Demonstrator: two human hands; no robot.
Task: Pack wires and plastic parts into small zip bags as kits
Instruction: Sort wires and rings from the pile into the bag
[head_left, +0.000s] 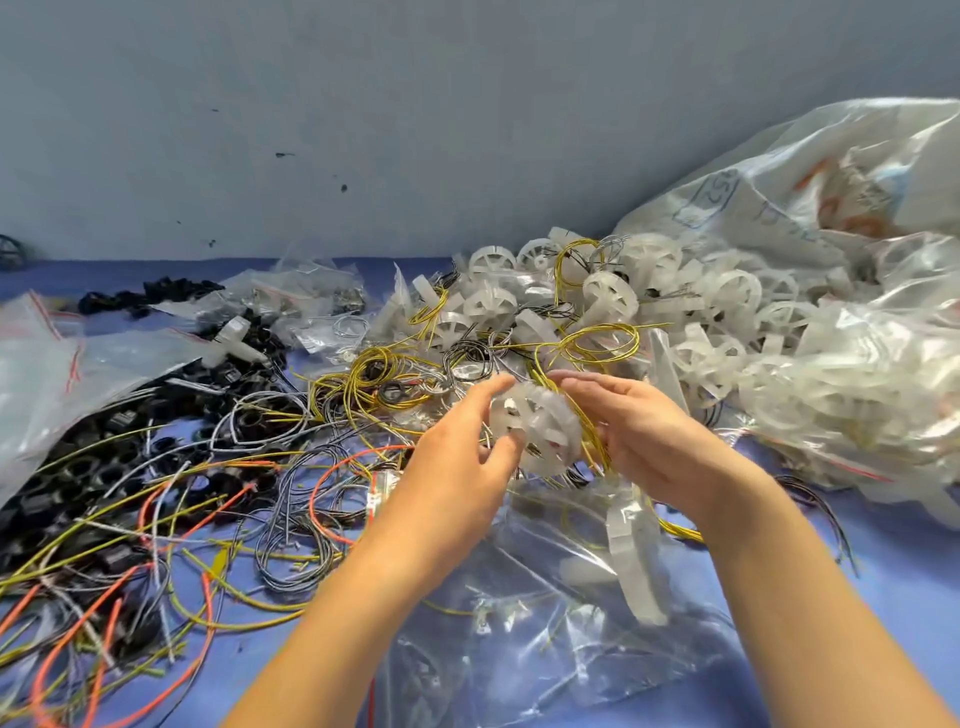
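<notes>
A white plastic wheel-shaped part (540, 431) is held up between both hands above the table. My left hand (462, 441) pinches its left rim with thumb and fingers. My right hand (639, 431) holds the right side, with yellow wires (589, 441) running through its fingers. Below the hands lies a heap of clear small zip bags (545, 623), some with parts inside. A pile of white plastic wheels (597, 296) with yellow wire loops sits behind the hands.
Loose yellow, orange and grey wires (208, 519) and black ring parts (93, 467) cover the left of the blue table (893, 571). Large clear bags of white parts (857, 364) fill the right. More zip bags (47, 364) lie far left. A grey wall stands behind.
</notes>
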